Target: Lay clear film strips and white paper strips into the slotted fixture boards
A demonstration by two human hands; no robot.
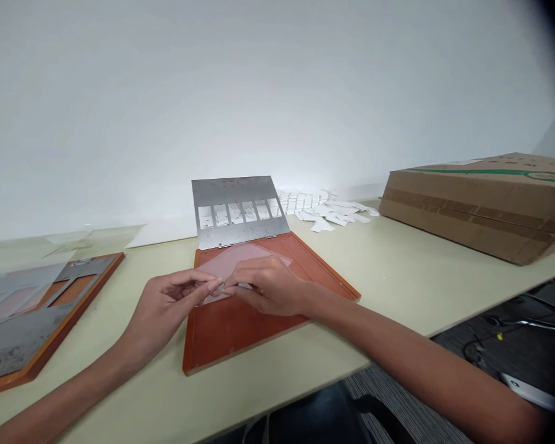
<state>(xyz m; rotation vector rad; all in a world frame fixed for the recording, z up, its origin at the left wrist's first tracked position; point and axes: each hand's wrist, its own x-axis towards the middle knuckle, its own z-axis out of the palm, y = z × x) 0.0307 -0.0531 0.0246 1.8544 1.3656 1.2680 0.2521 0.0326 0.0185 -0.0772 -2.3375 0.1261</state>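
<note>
My left hand (166,305) and my right hand (268,287) meet over an orange-brown board (240,327) on the table. Both pinch the near edge of a thin translucent sheet (234,259) that lies across the board's far half. Fingertips of the two hands touch at the sheet's edge. A grey metal plate (235,209) with a row of rectangular windows stands hinged upright at the board's far edge.
A second board with a grey metal plate (32,314) and clear film lies at the left. White paper slips (326,209) are heaped behind. A large cardboard box (481,200) sits at the right. Cables (513,327) lie on the floor beyond the table edge.
</note>
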